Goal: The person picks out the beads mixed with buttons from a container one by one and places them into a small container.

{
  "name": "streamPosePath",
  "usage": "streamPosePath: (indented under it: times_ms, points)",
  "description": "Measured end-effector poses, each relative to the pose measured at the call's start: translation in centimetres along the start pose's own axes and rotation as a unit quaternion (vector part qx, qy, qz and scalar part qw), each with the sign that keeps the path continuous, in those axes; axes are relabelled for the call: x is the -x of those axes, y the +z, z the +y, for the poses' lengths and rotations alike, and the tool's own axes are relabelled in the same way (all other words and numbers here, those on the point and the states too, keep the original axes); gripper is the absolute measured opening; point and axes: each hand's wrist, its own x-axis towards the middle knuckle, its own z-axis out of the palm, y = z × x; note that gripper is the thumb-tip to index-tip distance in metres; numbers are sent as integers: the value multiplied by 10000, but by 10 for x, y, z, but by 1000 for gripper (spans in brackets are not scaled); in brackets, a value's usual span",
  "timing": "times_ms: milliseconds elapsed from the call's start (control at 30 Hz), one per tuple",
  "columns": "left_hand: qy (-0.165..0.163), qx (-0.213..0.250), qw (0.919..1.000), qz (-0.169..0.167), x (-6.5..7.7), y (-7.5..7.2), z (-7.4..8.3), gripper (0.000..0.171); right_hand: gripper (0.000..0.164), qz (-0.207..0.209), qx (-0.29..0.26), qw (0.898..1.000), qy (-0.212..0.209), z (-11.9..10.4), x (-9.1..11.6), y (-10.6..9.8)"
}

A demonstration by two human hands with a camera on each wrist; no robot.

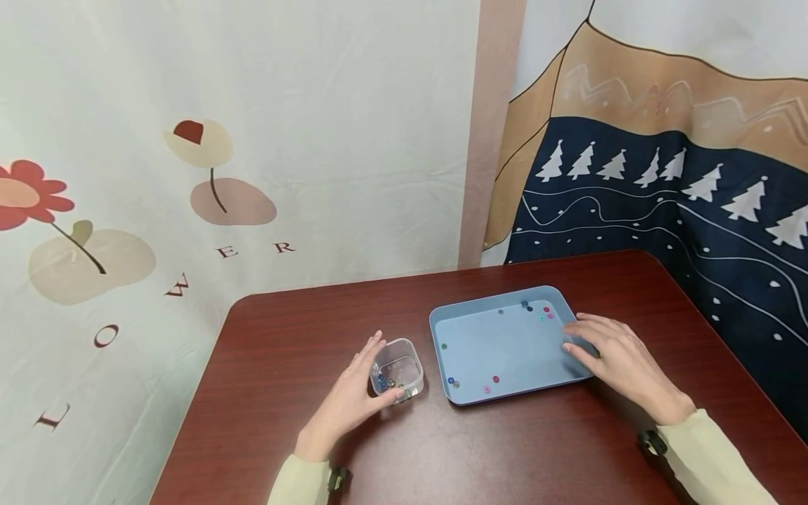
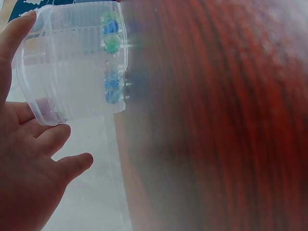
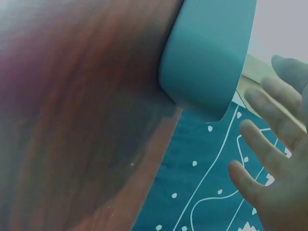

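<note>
My left hand [image 1: 347, 403] holds the left side of a small clear plastic container [image 1: 415, 372], with the thumb at its near side and the fingers along its far left side. Several blue, green and clear beads [image 2: 112, 89] lie on the container's bottom. At the right end of a shallow blue tray [image 1: 505, 351], my right hand [image 1: 621, 358] has its fingers spread, fingertips over the rim. In the right wrist view those fingers [image 3: 262, 144] hold nothing; contact with the tray cannot be told. Small round beads lie scattered in the tray, including a red bead [image 1: 496, 379] and a green bead [image 1: 445, 346].
Both the container and the tray stand on a dark reddish wooden table [image 1: 303, 337], a narrow gap between them. Behind the table hangs a pale curtain [image 1: 353, 140] with flower prints; a dark blue cloth [image 1: 631, 203] with white trees covers the right side.
</note>
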Motion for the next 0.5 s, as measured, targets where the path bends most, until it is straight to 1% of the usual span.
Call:
streamPosePath:
  times_ms: [133, 300, 400, 500]
  points:
    - [-10, -20, 10000, -12, 0, 0, 0, 94, 41, 32, 68, 9998, 158, -3, -11, 1]
    - [-14, -43, 10000, -22, 0, 0, 0, 93, 49, -13, 173, 9998, 93, -6, -27, 3]
    - [6, -36, 10000, -16, 0, 1, 0, 93, 53, -131, 114, 9998, 48, -8, -36, 5]
    - [-17, -35, 10000, -11, 0, 1, -1, 93, 56, -359, -57, 9993, 114, -9, -44, 7]
